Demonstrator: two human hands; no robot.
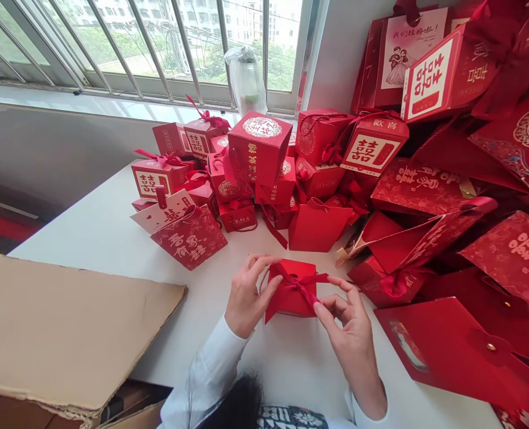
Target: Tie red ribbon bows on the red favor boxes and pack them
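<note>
A small red paper gift box [288, 295] stands on the white table in front of me, with a red satin ribbon [302, 285] tied loosely across its top. My left hand [251, 295] grips the box's left side, fingers curled over its upper edge. My right hand [347, 339] comes in from the lower right, with thumb and forefinger pinched on a ribbon tail near the box's right corner. The knot is partly hidden by the ribbon loops.
Many red gift boxes and bags, several printed with double-happiness characters, are heaped on the white table [112, 238] behind and to the right. A large cardboard sheet [67, 322] lies at the lower left. A barred window [157, 42] runs along the far side.
</note>
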